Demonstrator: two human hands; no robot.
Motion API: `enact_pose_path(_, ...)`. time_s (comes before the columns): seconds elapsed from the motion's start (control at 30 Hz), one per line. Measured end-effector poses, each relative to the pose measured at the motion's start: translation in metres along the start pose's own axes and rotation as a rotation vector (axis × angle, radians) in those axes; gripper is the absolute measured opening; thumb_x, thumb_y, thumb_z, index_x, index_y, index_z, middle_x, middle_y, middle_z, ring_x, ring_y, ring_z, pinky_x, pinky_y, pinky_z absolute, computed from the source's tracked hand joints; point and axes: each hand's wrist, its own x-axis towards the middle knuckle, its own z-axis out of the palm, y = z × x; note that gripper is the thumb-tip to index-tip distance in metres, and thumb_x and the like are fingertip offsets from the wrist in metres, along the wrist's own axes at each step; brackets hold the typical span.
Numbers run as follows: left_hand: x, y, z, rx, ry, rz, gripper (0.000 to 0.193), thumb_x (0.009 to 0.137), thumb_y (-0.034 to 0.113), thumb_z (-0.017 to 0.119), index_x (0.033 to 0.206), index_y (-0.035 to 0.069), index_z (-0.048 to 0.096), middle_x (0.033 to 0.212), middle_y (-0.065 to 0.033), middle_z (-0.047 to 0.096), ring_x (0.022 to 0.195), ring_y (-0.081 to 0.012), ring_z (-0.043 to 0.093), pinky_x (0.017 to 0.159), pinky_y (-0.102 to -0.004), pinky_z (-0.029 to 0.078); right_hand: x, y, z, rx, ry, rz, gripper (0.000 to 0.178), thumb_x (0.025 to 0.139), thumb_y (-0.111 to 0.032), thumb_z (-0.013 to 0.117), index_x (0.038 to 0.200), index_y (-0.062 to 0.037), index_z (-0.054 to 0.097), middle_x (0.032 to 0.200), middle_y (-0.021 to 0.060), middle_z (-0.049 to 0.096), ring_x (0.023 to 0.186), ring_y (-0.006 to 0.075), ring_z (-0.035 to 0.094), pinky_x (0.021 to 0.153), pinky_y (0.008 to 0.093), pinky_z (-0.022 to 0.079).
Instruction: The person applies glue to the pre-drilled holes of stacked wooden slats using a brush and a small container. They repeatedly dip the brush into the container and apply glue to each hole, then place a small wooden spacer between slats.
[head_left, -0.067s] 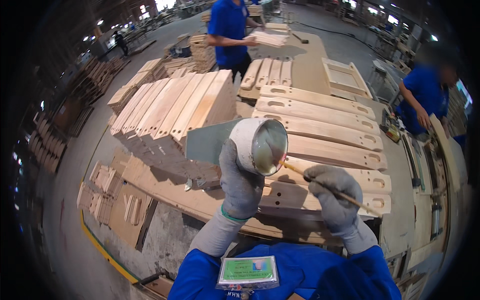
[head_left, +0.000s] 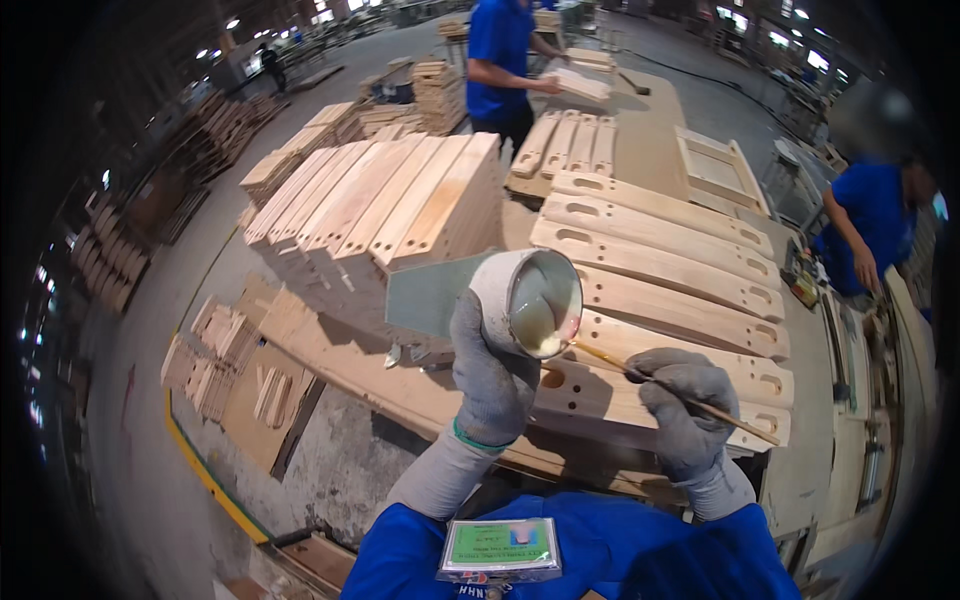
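Observation:
My left hand (head_left: 492,388), in a grey glove, grips a round white pot (head_left: 490,300) tilted so its mouth faces right. A pale, milky, glue-like substance (head_left: 535,312) coats the inside. A flat grey-green piece (head_left: 425,297) sticks out to the left behind the pot; whether it is joined to it I cannot tell. My gloved right hand (head_left: 692,405) is closed around a thin wooden stick (head_left: 604,356), whose far end meets the pot's lower right rim. Below both hands lies a row of pale wooden boards (head_left: 680,272) with slots and round holes at their ends.
A tall stack of drilled boards (head_left: 385,190) stands left of the row. Across the bench, a co-worker in blue (head_left: 497,70) holds wooden pieces; another person (head_left: 865,225) works at the right. A wooden frame (head_left: 722,170) lies at the far right of the bench. Smaller pieces (head_left: 215,345) sit lower left.
The view has turned slightly, so the bench and boards appear farther right. Both hands keep their grips, and the stick's end stays at the pot's rim.

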Motion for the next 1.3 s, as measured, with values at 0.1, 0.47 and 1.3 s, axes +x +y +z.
enact_pose_path(0.1,-0.017,0.009,-0.013,-0.077,0.016,-0.026,0.042,0.094,0.040,0.041,0.120,0.008,0.052,0.119,-0.0057,0.056,0.112,-0.0218,0.053,0.096,-0.0401,0.043,-0.003,0.015,0.004,0.002,-0.047,0.058,0.017,0.079,0.009,0.061,0.094,0.0022,0.058,0.099,0.0217,0.061,0.092,0.0246,0.062,0.080,0.0332,0.051)
enact_pose_path(0.47,-0.031,0.095,-0.082,-0.064,0.039,0.060,0.047,0.094,0.046,0.036,0.124,0.012,0.049,0.122,-0.0075,0.053,0.110,-0.0271,0.053,0.085,-0.0443,0.050,0.003,0.028,0.099,0.129,-0.184,0.006,0.018,0.082,0.007,0.055,0.099,0.0021,0.056,0.098,0.0191,0.060,0.093,0.0246,0.061,0.080,0.0341,0.051)
enact_pose_path(1.3,0.099,0.379,-0.268,0.068,0.031,0.293,0.051,0.094,0.041,0.041,0.127,0.002,0.046,0.124,-0.0098,0.054,0.117,-0.0241,0.049,0.103,-0.0389,0.036,0.061,0.121,0.455,0.019,-0.466,-0.184,0.016,0.076,0.003,0.068,0.088,0.0044,0.058,0.093,0.0245,0.062,0.084,0.0328,0.065,0.072,0.0369,0.054)
